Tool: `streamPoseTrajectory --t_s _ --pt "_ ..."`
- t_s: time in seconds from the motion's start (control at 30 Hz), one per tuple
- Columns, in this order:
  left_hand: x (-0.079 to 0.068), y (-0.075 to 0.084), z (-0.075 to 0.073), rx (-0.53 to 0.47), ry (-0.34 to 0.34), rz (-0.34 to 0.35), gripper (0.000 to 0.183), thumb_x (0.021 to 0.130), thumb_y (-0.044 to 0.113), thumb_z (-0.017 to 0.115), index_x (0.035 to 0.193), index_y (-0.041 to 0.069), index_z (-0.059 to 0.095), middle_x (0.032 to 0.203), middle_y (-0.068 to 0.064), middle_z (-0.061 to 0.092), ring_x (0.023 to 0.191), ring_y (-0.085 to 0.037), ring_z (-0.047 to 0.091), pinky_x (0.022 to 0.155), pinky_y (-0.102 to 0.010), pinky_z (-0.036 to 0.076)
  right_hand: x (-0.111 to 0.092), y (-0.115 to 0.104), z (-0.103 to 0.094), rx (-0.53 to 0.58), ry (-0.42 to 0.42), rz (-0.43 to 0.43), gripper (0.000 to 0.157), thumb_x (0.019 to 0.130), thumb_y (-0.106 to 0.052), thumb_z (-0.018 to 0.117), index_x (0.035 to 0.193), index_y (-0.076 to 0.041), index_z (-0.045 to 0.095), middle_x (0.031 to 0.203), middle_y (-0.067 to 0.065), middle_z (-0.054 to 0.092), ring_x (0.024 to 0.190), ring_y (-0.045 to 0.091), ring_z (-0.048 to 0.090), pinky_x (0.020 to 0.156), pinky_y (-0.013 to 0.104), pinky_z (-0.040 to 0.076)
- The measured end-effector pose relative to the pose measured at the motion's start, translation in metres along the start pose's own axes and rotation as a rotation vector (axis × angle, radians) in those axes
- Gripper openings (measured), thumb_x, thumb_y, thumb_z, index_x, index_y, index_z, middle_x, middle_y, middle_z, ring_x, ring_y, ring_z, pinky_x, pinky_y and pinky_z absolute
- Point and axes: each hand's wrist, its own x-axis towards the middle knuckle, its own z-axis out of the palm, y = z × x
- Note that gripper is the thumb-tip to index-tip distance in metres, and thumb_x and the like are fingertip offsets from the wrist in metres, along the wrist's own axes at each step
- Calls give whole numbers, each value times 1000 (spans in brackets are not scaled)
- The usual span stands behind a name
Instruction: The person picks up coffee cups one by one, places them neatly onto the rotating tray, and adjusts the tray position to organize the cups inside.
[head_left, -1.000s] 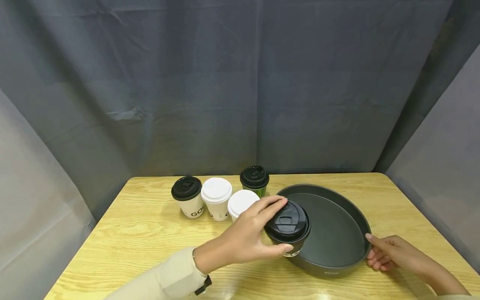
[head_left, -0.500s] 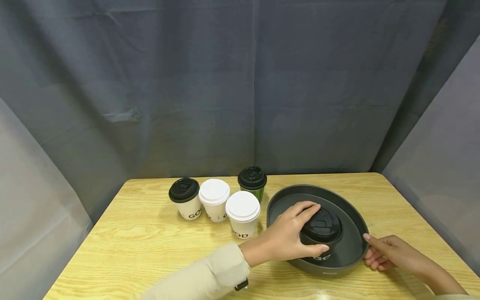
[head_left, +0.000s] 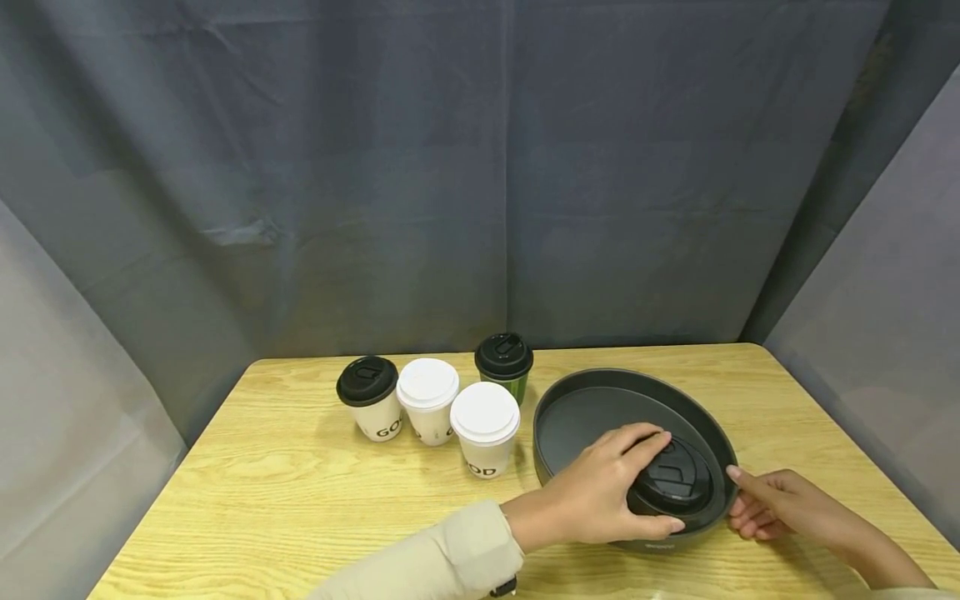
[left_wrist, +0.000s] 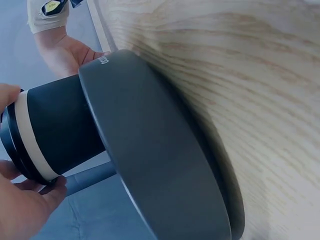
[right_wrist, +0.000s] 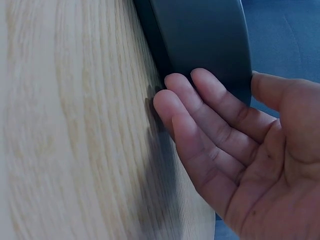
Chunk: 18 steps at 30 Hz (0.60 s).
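Note:
With its thumb and fingers spread round the lid, my left hand (head_left: 592,492) holds a dark coffee cup (head_left: 677,477) upright in the right front part of a round dark baking pan (head_left: 588,421). In the left wrist view the cup (left_wrist: 65,127) has a pale band under its black lid, and the pan wall hides its base. My right hand (head_left: 795,504) holds the pan's right edge. In the right wrist view its thumb lies at the rim and its fingers (right_wrist: 210,85) curl against the outer wall of the pan (right_wrist: 205,35).
Left of the pan stand a white cup with a black lid (head_left: 367,382), two white-lidded cups, one behind (head_left: 427,385) and one in front (head_left: 485,412), and a green cup with a black lid (head_left: 504,357). Grey curtains (head_left: 390,208) surround the wooden table (head_left: 262,492).
My left hand has carried the dark cup rightward from over the pan's left edge and lowered it into the pan's right front part. My right hand has stayed at the rim.

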Motion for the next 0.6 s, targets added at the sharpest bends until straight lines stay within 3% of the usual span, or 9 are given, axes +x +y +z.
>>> streamPoseTrajectory --t_s 0.6 --pt "4 -5 8 -42 9 -36 81 86 58 61 149 15 35 153 5 31 136 -9 36 102 -28 42 -1 0 0 -14 -5 -5 61 107 -32 25 92 10 67 86 13 70 75 21 68 67 34 57"
